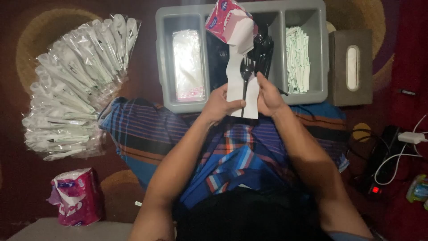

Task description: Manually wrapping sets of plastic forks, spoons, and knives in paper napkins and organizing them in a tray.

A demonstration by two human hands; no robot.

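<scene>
The left hand (218, 105) and right hand (267, 97) meet over a white napkin (236, 85) held just near the grey compartment tray (240, 9); the left fingers pinch the napkin's lower left edge, thumb pressing on its face beside the handle of a black plastic spoon (245, 78) lying upright along the napkin's middle; the right fingers curl against the napkin's right edge, holding it. The napkin's far end rises to a pink and white napkin pack (225, 20) resting on the tray; black cutlery (264, 47) fills the middle compartment, green-printed sachets (298, 58) the right one, clear bags (188, 62) the left. Wrapped cutlery sets (76, 85) fan out on the carpet far left; a tissue box (351, 67) stands right of the tray.
</scene>
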